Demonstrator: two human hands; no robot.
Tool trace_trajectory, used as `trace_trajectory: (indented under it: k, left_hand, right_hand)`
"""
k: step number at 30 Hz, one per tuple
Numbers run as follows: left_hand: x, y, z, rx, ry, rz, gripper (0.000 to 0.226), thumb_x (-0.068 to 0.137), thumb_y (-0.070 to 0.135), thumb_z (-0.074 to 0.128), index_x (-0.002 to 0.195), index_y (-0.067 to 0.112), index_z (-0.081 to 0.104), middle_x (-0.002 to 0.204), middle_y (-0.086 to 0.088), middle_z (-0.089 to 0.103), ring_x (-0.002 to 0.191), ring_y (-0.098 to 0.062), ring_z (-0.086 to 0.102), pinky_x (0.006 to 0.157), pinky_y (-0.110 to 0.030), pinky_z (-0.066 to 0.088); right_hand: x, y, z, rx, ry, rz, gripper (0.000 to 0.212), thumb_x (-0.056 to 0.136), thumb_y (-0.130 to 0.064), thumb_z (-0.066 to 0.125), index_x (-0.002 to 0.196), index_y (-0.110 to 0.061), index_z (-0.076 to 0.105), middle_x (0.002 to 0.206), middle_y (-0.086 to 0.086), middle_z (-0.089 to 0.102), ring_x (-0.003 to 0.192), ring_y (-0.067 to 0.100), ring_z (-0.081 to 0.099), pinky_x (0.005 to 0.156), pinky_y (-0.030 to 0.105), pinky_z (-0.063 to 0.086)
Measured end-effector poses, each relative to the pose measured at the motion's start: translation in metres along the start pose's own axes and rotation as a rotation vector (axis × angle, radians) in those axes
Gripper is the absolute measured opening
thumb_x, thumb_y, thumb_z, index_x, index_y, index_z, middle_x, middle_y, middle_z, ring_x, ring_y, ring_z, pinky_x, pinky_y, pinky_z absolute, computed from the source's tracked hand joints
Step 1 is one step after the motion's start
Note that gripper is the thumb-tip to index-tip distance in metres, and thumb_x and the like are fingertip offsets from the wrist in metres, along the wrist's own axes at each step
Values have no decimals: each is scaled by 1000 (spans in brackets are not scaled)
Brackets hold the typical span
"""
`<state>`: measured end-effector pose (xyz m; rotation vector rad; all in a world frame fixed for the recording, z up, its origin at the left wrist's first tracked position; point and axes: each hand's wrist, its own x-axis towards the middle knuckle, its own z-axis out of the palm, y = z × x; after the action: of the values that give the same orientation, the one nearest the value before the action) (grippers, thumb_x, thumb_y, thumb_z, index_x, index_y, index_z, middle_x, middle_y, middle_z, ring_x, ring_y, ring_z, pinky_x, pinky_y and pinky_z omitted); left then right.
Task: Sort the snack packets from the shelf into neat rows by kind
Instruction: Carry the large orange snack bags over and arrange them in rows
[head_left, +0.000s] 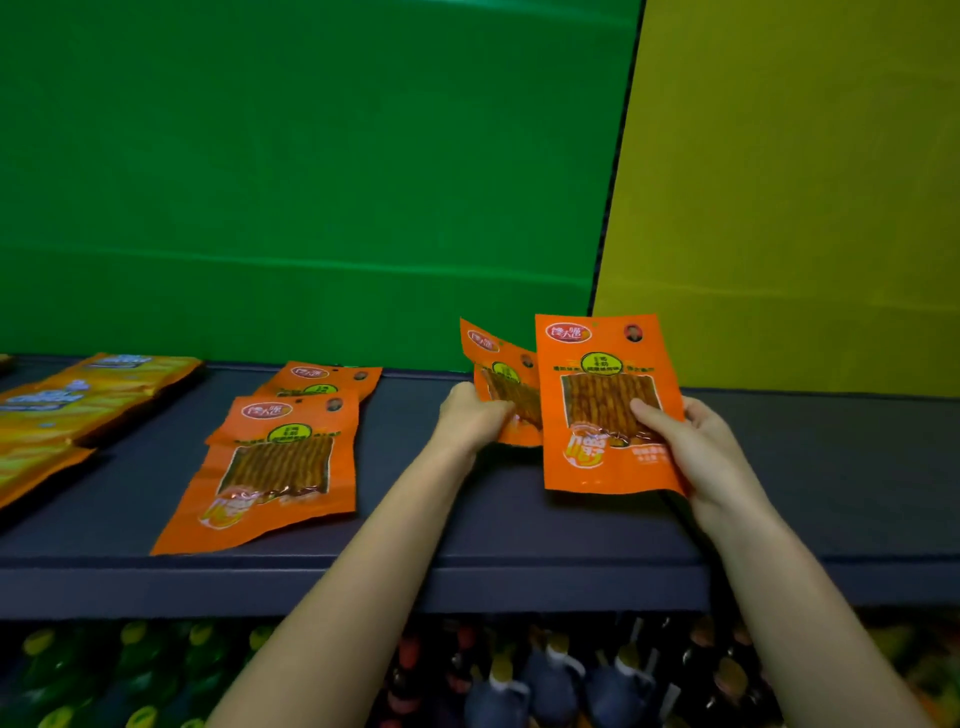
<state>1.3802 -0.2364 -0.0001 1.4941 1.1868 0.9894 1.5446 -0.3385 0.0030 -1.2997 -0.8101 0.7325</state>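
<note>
Facing the shelf, you've got a big green panel (311, 182) filling most of the back and a yellow panel (805, 182) to the right of it. Below those runs the dark blue shelf (467, 525), and under its front edge there's a blurry row of bottles (545, 680), some with dark bodies and some with yellow caps.

On the far left of the shelf lie the yellow snack packets (78, 405), flat and overlapping, partly cut off by the frame edge. Just right of them, an orange snack packet (270, 467) with a clear window showing brown strips lies flat near the front edge, and it overlaps a second orange packet (332, 376) behind it.

Your right hand (691, 447) is gripping another orange packet (597, 364) upright above the shelf, thumb on the front over the window and fingers behind. Your left hand (472, 415) is pinching a fourth orange packet (506, 379) by its left edge, tilted a bit, and it sits tucked partly behind the right-hand one. Both held packets are well apart from the ones lying flat.
</note>
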Motion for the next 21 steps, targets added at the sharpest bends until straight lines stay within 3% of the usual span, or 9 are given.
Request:
trace_trajectory:
  k: [3, 5, 8, 14, 17, 21]
  left_hand:
    - [15, -9, 7, 230, 64, -54, 4, 79, 14, 65, 75, 14, 63, 101, -11, 70, 102, -28, 64, 93, -37, 50]
    - [20, -13, 7, 400, 143, -87, 23, 78, 25, 69, 94, 10, 62, 108, -9, 66, 105, -27, 61, 88, -34, 48]
    - [22, -13, 7, 572, 220, -101, 40, 75, 39, 70, 101, 9, 60, 112, -11, 64, 107, -28, 58, 82, -34, 47]
    - [23, -14, 6, 659, 239, -89, 33, 81, 42, 60, 83, 9, 58, 108, -13, 66, 104, -30, 60, 88, -36, 47]
    - [23, -15, 0, 666, 254, -115, 32, 84, 37, 57, 96, 7, 59, 112, -14, 64, 108, -31, 58, 92, -37, 45]
    - [22, -17, -5, 672, 234, -102, 23, 87, 31, 52, 91, 9, 55, 112, -15, 63, 108, -32, 56, 89, -38, 45]
  right_hand:
    - [12, 12, 1, -44, -46, 23, 38, 84, -20, 67, 119, -12, 54, 106, 11, 68, 83, 20, 66, 66, 31, 52]
    - [17, 20, 1, -63, -68, 33, 39, 84, -19, 68, 119, -10, 53, 108, 12, 67, 83, 20, 66, 67, 31, 52]
    - [22, 27, 3, -109, -95, 39, 40, 84, -20, 68, 119, -12, 51, 110, 11, 66, 92, 24, 66, 76, 36, 54]
    - [18, 31, 14, -204, -193, 35, 30, 85, -21, 66, 109, -18, 48, 109, 9, 65, 98, 25, 65, 89, 44, 52]
    - [12, 33, 20, -234, -212, 31, 36, 85, -22, 66, 115, -18, 46, 111, 7, 64, 100, 24, 64, 89, 43, 52]
    - [3, 34, 26, -298, -188, -9, 39, 86, -23, 65, 117, -18, 42, 112, 3, 60, 103, 22, 62, 89, 39, 51]
